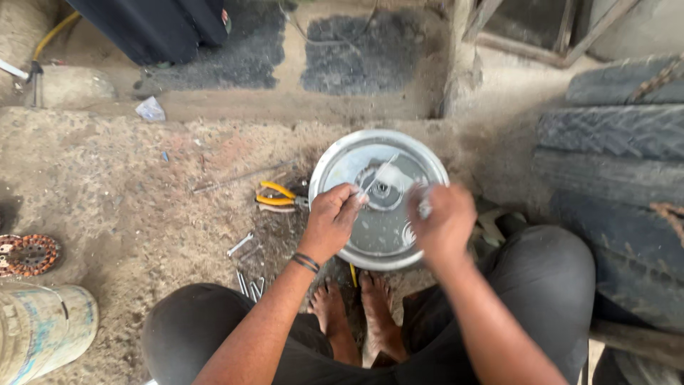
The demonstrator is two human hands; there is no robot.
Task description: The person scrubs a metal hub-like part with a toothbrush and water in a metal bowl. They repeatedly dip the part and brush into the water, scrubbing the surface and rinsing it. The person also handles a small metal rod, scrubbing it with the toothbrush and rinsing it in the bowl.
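A round silver metal housing (pixel 342 153) like a shallow pan lies on the dirt floor in front of my bare feet. My left hand (pixel 331 219) is over its left side, fingers closed on a thin tool or rod whose tip reaches toward the central hub (pixel 383 190). My right hand (pixel 443 222) is over the right side, blurred, pinching a small metal part. A pale scrap sits near the hub.
Yellow-handled pliers (pixel 278 194) lie left of the housing, with bolts and small tools (pixel 246 274) nearer me. A copper-wound stator (pixel 27 254) and a painted bucket (pixel 43 328) are at the far left. Stacked tyres (pixel 613 164) line the right.
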